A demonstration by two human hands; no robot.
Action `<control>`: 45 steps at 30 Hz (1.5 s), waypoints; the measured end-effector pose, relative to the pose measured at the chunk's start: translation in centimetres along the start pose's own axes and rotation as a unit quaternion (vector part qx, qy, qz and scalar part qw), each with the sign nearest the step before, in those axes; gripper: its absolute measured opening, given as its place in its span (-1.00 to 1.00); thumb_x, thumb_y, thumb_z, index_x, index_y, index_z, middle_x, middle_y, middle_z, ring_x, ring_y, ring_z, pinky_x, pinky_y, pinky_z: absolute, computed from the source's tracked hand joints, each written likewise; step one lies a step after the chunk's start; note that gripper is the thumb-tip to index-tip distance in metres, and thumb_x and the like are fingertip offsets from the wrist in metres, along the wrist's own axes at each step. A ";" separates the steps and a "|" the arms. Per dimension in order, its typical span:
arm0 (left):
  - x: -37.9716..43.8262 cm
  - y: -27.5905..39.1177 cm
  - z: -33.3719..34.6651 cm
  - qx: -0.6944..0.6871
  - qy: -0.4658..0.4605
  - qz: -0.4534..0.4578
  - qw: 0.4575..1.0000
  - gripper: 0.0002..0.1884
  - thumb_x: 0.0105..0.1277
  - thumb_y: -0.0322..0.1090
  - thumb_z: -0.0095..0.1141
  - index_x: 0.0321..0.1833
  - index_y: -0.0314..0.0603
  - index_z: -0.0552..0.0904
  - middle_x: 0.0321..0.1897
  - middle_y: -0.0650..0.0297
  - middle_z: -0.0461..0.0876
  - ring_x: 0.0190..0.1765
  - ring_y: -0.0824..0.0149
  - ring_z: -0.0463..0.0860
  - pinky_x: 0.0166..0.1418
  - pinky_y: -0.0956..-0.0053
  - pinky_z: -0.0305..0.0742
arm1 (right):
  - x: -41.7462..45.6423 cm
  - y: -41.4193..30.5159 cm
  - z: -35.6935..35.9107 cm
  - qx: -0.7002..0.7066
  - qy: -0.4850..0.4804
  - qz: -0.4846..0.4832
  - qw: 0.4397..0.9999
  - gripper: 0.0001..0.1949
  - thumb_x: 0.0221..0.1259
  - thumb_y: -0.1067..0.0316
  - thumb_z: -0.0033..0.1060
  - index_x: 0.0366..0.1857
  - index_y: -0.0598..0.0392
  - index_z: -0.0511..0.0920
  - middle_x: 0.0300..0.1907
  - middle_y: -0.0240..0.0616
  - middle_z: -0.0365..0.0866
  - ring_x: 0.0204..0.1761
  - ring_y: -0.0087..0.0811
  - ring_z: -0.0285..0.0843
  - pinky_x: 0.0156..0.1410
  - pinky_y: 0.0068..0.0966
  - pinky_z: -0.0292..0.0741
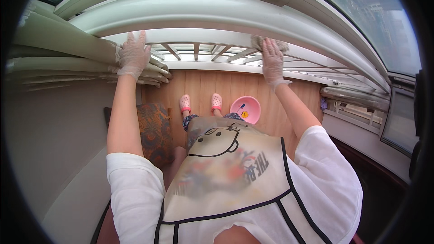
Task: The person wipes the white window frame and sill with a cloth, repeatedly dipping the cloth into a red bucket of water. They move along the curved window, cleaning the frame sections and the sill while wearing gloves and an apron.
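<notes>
My left hand [133, 55], in a clear disposable glove, rests with outstretched fingers on the white lower rail [200, 37] of a window guard railing. Gathered pale curtain fabric [81, 47] lies right beside that wrist. Farther right along the same rail, my right hand [272, 61], gloved likewise, presses a grey-brown cloth [258, 43] against it. The cloth bunches out on both sides of the fingers. Just above both hands runs the thick, rounded white top rail [203, 8]; it may cover some fingertips.
A pink plastic basin [252, 103] stands on the wood floor [203, 81], beside my pink clogs [217, 100]. To the left is a chair with a patterned fabric cover [152, 132]. White balusters [196, 52] line the railing's lower part. Window glass [369, 13] rises beyond at right.
</notes>
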State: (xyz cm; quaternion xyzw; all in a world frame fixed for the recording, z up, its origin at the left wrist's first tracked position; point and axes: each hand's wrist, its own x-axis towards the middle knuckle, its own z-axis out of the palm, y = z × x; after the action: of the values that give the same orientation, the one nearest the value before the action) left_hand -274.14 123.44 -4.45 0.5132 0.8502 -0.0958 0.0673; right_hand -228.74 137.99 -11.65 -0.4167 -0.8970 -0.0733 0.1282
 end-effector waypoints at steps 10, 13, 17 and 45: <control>2.5 -8.9 3.5 -0.688 0.147 -0.092 0.705 -0.59 0.47 -0.39 0.01 0.35 -0.31 0.52 0.06 0.22 0.62 -0.04 0.41 0.57 0.10 0.47 0.53 | 14.8 -30.6 2.9 0.082 -0.040 -0.149 0.985 -0.42 0.31 0.29 0.00 0.46 0.10 0.32 0.48 -0.25 0.33 0.53 -0.28 0.20 0.52 -0.26 0.16; 2.4 -15.1 6.6 -0.657 0.190 -0.158 0.712 -0.58 0.54 -0.45 -0.05 0.42 -0.33 0.39 0.14 0.22 0.52 0.12 0.38 0.51 0.22 0.45 0.50 | 14.7 -28.5 2.6 0.144 -0.017 -0.207 0.968 -0.49 0.34 0.32 -0.01 0.40 -0.03 0.39 0.43 -0.27 0.37 0.50 -0.28 0.24 0.52 -0.28 0.20; 0.0 -18.3 8.0 -0.627 0.239 -0.131 0.730 -0.55 0.54 -0.47 -0.06 0.46 -0.32 0.37 0.29 0.16 0.50 0.27 0.30 0.51 0.35 0.38 0.44 | 7.2 -13.0 0.5 0.106 -0.039 -0.081 0.990 -0.39 0.27 0.49 -0.03 0.47 -0.11 0.33 0.38 -0.33 0.44 0.44 -0.28 0.33 0.53 -0.24 0.28; -8.5 -23.2 1.8 -0.730 0.242 -0.237 0.594 -0.38 0.42 -0.29 0.16 0.53 -0.17 0.34 0.13 0.31 0.56 -0.06 0.47 0.56 0.04 0.57 0.45 | 7.3 -1.0 -23.8 0.245 0.172 -0.002 0.954 -0.45 0.25 0.65 -0.03 0.38 0.14 0.43 0.42 -0.03 0.41 0.46 -0.06 0.35 0.54 -0.21 0.29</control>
State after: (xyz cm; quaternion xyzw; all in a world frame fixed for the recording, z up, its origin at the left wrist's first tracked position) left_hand -290.71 105.18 -2.25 0.0774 0.7128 0.6719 0.1857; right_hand -230.01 136.98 13.21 -0.3519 -0.8526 0.0784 0.3783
